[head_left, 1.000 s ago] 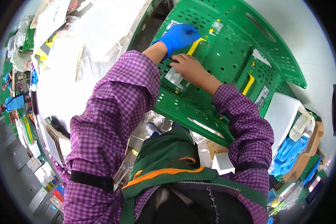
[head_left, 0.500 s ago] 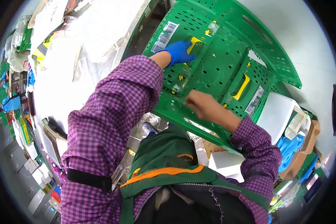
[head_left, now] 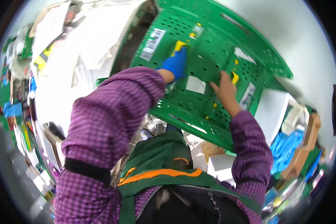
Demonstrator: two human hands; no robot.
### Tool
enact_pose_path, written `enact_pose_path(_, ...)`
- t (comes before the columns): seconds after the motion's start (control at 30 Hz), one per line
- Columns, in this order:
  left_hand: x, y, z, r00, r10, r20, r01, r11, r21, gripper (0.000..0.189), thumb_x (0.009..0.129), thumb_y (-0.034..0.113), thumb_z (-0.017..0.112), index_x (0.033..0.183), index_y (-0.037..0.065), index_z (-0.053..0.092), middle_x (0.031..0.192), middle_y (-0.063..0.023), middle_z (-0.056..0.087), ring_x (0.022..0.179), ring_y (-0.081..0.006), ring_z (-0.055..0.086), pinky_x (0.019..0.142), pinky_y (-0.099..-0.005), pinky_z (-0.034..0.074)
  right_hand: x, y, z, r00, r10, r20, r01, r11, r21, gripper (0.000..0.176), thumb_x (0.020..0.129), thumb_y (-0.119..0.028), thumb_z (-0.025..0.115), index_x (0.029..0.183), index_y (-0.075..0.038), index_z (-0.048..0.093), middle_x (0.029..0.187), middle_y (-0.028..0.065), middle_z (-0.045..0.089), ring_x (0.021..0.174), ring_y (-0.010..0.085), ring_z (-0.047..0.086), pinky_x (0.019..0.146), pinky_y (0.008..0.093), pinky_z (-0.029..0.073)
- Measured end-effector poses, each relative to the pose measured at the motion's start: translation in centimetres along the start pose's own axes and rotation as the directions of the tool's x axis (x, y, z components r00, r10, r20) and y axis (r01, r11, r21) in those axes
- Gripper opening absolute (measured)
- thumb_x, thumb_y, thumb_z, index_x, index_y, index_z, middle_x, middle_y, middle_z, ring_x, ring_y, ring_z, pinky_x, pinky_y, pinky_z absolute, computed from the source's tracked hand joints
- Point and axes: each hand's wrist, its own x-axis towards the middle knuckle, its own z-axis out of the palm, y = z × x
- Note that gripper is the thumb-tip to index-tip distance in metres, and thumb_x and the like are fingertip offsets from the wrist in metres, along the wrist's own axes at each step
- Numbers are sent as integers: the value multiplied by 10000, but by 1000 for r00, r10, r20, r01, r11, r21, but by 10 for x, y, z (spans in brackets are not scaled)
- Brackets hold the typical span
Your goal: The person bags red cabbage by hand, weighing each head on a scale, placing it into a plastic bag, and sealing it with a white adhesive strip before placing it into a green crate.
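The biggest thing in front of you is that green crate (head_left: 212, 63), and both your hands are down inside it, so it's under and around them. White-covered bench (head_left: 100, 30) is off past its left side, your green apron (head_left: 158, 156) is on the near side, and a white box (head_left: 274, 112) sits just beside the right end. Your left hand (head_left: 174, 65), in the blue glove, is bent over the crate floor, but the back of it hides the fingers' undersides, so I honestly can't tell if it's clamped on anything. Your bare right hand (head_left: 226, 89) is spread, thumb standing well off the forefinger with only green in the gap. There's a left barcode label (head_left: 153, 44) beyond your glove and a right barcode label (head_left: 247, 96) outside your bare hand. A white paper scrap (head_left: 195, 84) lies flat between your hands, apart from both. Smallest of the lot: the left yellow handle (head_left: 178, 47) pokes out right at your gloved fingertips, and the right yellow handle (head_left: 235, 77) shows right next to your bare fingers; can't tell if they're touching it.
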Motion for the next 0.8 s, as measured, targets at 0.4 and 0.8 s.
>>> enact_pose_path(0.4, -34, -108, -193, 904, -333, 268, 417, 553, -721, 328, 745, 307, 643, 857, 2, 684, 761, -115, 666, 749, -224, 653, 682, -346, 515, -33, -6, -118, 951, 308, 28, -309, 942, 131, 826, 674, -204, 628, 1369, 6, 235, 970, 252, 591, 851, 375, 601, 755, 417, 471)
enact_pose_path(0.8, -127, -129, -165, 962, -271, -23, 126, 519, -845, 424, 807, 375, 683, 1117, 90, 632, 999, -26, 633, 901, -125, 565, 829, -273, 440, -77, 28, -184, 956, 84, -282, -200, 888, -414, 615, 726, -99, 653, 1294, 1, 440, 1313, 250, 418, 1239, 380, 380, 1021, 441, 318)
